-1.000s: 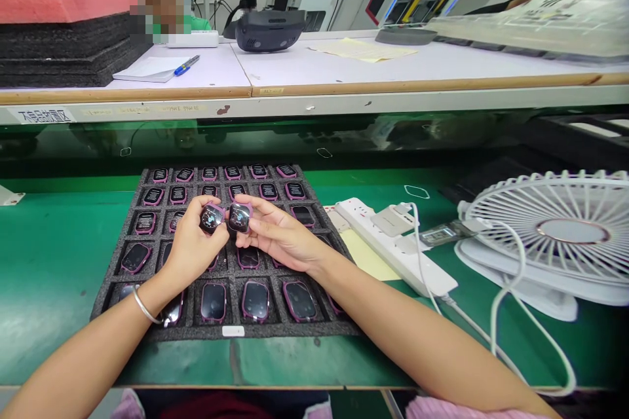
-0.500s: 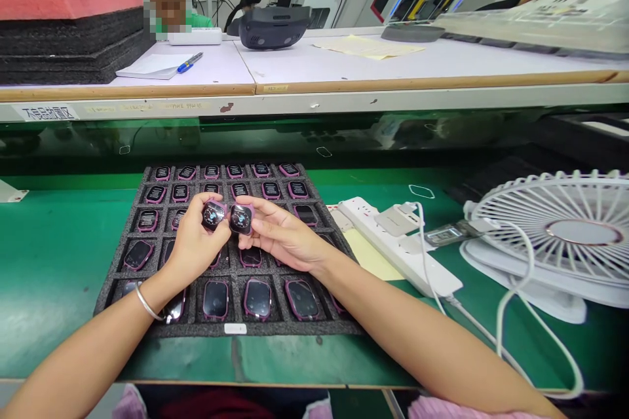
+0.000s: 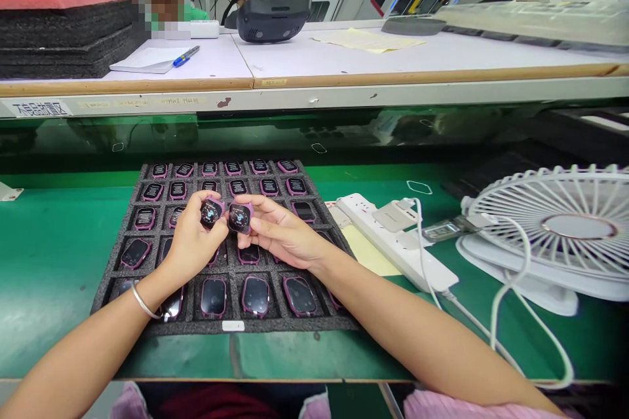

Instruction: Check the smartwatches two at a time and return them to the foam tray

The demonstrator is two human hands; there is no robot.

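Observation:
My left hand (image 3: pixel 194 232) is closed on a smartwatch (image 3: pixel 211 213) with a purple case and a lit dial. Beside it, my right hand (image 3: pixel 280 230) grips a second smartwatch (image 3: pixel 240 217), its screen also lit. The two watches are side by side above a dark foam tray (image 3: pixel 187 326). In the tray's compartments lie several more strapless purple watches; the far rows show white text on their screens, while a near-row watch (image 3: pixel 256 295) has a dark screen. My hands and forearms hide some of the compartments.
Right of the tray lie a white power strip (image 3: pixel 403 245) with plugs and cables, and a white fan (image 3: pixel 555 236). A shelf (image 3: pixel 304 75) crosses behind, bearing foam stacks (image 3: pixel 63 42), a pen (image 3: pixel 185 56) on paper and a dark headset (image 3: pixel 272 19). A person sits beyond it.
Both watches stay in my hands, nearly still, with a slight change of tilt that makes their dials show more clearly. The whole view has shifted a little.

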